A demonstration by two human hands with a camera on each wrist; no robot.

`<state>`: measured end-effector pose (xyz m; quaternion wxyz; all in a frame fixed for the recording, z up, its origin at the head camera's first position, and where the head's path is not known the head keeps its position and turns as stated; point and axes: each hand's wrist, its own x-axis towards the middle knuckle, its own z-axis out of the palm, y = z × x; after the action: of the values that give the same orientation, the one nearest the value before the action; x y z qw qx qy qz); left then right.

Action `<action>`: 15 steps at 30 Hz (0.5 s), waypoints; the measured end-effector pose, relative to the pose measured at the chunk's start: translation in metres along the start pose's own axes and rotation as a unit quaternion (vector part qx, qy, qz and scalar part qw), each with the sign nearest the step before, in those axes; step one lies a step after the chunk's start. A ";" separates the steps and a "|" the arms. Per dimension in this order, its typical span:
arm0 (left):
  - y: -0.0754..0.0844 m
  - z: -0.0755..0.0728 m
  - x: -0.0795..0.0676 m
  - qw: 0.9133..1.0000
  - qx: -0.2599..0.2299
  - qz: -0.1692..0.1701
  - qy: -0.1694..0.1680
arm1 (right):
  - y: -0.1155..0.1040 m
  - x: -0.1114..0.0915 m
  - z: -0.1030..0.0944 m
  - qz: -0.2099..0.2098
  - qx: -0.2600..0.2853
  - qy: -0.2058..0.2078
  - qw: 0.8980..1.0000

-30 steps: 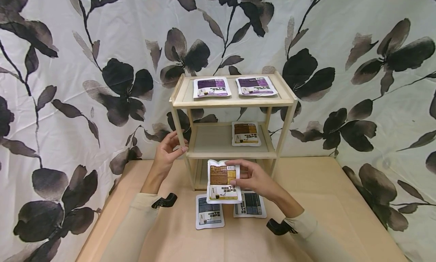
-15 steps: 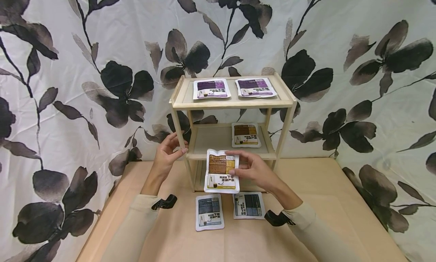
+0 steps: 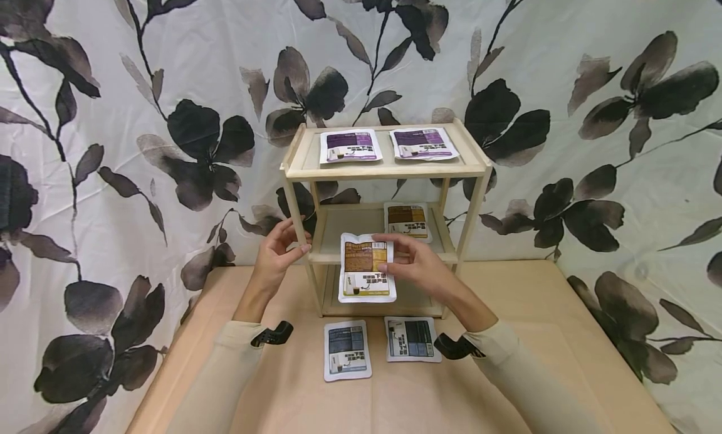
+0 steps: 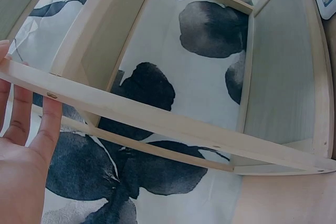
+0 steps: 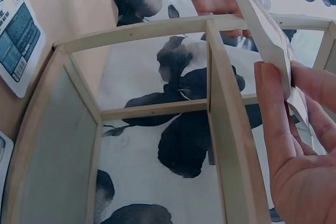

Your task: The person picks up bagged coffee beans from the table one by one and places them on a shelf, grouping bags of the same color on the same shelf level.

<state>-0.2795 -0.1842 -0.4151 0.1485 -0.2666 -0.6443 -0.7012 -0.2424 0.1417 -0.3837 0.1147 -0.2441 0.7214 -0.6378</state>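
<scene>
In the head view my right hand (image 3: 420,268) pinches a white pouch with a brown and yellow label (image 3: 366,283) by its right edge. The pouch is in front of the middle tier of a small wooden shelf (image 3: 386,257), its printed face toward me. In the right wrist view the pouch (image 5: 268,40) appears edge-on between thumb and fingers. My left hand (image 3: 276,255) holds the shelf's left front post; in the left wrist view its fingers (image 4: 50,124) pass behind the post. Another brown-labelled pouch (image 3: 407,218) lies on the right of the middle tier, partly covered by my right hand.
Two purple-labelled pouches (image 3: 351,145) lie on the top tier. On the table (image 3: 479,384) before the shelf are two blue-labelled pouches, one left (image 3: 347,350) and one right (image 3: 413,339). A floral cloth (image 3: 609,189) hangs behind the shelf.
My right hand has raised the brown and yellow pouch from low in front of the shelf up to the middle tier's front edge. The left hand stays on the post.
</scene>
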 end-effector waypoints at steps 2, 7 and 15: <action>0.000 0.000 0.000 1.000 0.002 0.000 -0.002 | -0.002 0.002 -0.001 -0.001 -0.013 0.007 1.000; -0.001 -0.001 0.000 1.000 -0.004 -0.001 -0.001 | -0.006 0.010 -0.004 -0.004 -0.047 0.024 0.999; 0.002 0.000 0.000 1.000 0.004 -0.003 -0.001 | -0.007 0.025 -0.011 -0.009 -0.047 0.016 0.999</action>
<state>-0.2782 -0.1841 -0.4137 0.1470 -0.2650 -0.6479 -0.6989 -0.2676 0.1381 -0.3710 0.0856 -0.2453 0.7503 -0.6079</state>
